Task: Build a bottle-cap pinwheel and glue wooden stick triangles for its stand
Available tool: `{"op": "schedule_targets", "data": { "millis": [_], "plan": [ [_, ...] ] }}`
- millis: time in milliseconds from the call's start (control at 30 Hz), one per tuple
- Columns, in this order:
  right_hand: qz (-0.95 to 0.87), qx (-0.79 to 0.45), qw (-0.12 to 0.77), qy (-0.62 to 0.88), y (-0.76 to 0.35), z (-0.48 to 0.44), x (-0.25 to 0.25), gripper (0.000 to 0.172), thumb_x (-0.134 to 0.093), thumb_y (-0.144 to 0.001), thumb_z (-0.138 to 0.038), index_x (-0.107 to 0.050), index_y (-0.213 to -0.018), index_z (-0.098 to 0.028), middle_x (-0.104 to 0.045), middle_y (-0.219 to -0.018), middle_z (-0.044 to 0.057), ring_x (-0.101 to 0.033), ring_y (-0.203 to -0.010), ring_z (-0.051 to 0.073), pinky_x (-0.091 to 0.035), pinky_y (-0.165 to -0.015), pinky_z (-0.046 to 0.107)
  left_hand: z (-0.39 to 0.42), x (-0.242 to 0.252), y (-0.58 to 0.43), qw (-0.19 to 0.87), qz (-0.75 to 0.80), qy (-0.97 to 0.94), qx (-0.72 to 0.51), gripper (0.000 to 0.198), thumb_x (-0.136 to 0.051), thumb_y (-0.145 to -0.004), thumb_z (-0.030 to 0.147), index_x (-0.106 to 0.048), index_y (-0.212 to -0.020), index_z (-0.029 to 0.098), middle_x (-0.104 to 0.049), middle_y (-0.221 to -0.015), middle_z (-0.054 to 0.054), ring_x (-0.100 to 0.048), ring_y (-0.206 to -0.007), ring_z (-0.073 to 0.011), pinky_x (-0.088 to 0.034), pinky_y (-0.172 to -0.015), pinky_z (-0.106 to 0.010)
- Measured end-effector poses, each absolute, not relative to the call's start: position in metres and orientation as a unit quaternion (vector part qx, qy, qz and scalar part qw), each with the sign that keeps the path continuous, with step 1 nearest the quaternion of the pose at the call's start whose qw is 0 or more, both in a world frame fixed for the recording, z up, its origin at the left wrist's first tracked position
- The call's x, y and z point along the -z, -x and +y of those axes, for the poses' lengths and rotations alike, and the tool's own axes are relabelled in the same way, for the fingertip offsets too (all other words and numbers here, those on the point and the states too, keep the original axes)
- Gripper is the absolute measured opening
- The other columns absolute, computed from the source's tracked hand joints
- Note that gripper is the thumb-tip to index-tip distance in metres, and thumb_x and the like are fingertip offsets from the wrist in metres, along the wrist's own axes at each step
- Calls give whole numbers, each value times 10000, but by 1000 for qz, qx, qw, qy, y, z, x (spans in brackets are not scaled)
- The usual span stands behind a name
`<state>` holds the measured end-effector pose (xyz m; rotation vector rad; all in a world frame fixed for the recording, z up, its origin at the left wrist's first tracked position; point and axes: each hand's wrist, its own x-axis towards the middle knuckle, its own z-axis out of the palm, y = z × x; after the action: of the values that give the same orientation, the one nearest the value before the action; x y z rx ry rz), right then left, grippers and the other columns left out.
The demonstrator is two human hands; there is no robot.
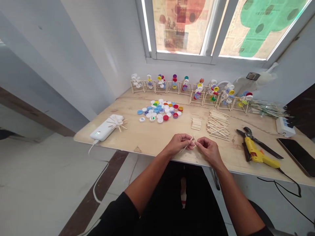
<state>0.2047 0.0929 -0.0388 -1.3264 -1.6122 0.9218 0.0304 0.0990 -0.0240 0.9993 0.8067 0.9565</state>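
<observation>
My left hand (pixel 181 143) is closed around a thin wooden stick (pixel 184 149) near the table's front edge. Close beside it, my right hand (pixel 208 148) pinches another small stick (pixel 195 138). The tips of the two sticks come together between my hands; whether they are joined I cannot tell. Just beyond my hands lie a small row of short sticks (pixel 196 124) and a larger pile of long sticks (pixel 218 126). Several coloured bottle caps (pixel 159 110) are heaped to the left of the short sticks.
Stick frames with coloured caps (pixel 174 86) line the back of the wooden table (pixel 118 108). A yellow glue gun (pixel 258 154) and a black phone (pixel 299 155) lie at right. On the left, a white power strip (pixel 103 129) carries a star-shaped stick piece (pixel 117 123).
</observation>
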Motion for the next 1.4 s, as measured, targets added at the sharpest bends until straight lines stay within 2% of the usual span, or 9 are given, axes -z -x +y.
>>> {"op": "schedule_targets", "data": {
  "millis": [467, 1400],
  "plan": [
    [-647, -342, 413, 542, -204, 91, 37, 260, -608, -746, -435, -602, -732, -176, -564, -577, -10, -474, -506, 106, -374, -480, 225, 101, 24, -30, 697, 358, -452, -426, 297, -748, -636, 297, -622, -830, 112, -700, -706, -64, -639, -606, -143, -482, -639, -272],
    [-670, -313, 414, 530, -203, 90, 39, 231, -593, -770, -416, -582, -721, -190, -548, -567, -12, -466, -504, 107, -374, -472, 230, 96, 26, -30, 666, 357, -489, -436, 311, -726, -680, 355, -627, -859, 120, -693, -726, -61, -633, -623, -143, -480, -631, -266]
  ]
}}
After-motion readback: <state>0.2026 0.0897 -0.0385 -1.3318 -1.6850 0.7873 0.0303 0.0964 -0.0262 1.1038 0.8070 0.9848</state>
